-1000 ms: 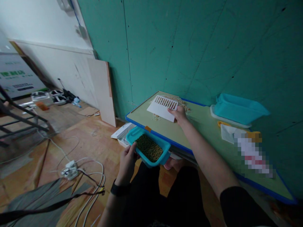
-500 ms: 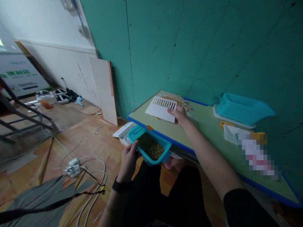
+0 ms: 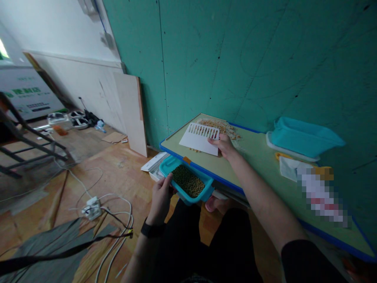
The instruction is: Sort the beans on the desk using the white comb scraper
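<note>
My left hand (image 3: 161, 196) grips the near-left edge of a turquoise plastic tub (image 3: 207, 193), its thumb over the rim. Green beans (image 3: 182, 175) and yellow beans (image 3: 194, 186) lie in the tub, which is held just below the table's front edge. My right hand (image 3: 223, 145) is closed on the right end of a white slotted scraper (image 3: 196, 142), held low over the table. Behind the scraper spreads a pile of yellowish beans and crumbs (image 3: 225, 127); a few more beans (image 3: 194, 149) show at its near edge.
The pale table (image 3: 253, 161) has a blue edge and stands against a green wall. At its right are another turquoise tub (image 3: 306, 135) on a white lid, a white cloth (image 3: 288, 168) and a blurred-out packet (image 3: 322, 198). Cables and a power strip (image 3: 92, 208) lie on the floor at left.
The scraper has shifted very slightly toward me and tilted a little. The tub and my left hand stay nearly in place; the view has moved slightly.
</note>
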The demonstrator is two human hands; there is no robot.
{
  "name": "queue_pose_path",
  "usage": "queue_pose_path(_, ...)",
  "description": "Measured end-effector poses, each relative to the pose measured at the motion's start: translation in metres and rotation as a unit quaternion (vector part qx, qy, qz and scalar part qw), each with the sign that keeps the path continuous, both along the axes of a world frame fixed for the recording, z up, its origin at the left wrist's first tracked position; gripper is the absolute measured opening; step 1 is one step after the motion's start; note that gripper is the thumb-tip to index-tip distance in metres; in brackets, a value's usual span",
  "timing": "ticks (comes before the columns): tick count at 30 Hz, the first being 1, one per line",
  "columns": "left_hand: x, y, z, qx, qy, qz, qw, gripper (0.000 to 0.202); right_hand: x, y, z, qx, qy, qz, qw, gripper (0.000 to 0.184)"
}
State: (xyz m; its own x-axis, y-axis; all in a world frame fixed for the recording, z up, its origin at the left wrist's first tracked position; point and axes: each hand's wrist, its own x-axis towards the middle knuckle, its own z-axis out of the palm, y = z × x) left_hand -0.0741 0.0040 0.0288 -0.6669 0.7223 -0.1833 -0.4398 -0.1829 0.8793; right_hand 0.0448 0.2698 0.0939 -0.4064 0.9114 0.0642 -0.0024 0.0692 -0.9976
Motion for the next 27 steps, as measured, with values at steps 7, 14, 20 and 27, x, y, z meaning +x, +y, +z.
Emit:
queue_pose_path(7,0.001,0.001,0.0,0.011,-0.004,-0.001,1.0,0.043,0.002,-0.003,-0.002,0.002,0.013,0.027,1.0,0.046)
queue_pose_path(14,-0.002,0.005,-0.001,0.01,-0.011,0.002,1.0,0.045,0.001,-0.008,-0.005,0.001,0.017,0.04,0.999,0.048)
queue_pose_path(20,-0.005,0.007,0.001,-0.003,-0.013,0.002,1.0,0.047,0.007,-0.013,-0.009,0.007,0.017,0.045,0.999,0.049)
queue_pose_path(27,-0.006,0.009,-0.002,-0.002,-0.013,0.003,1.0,0.049,0.02,-0.028,-0.009,0.008,0.005,0.042,0.999,0.053)
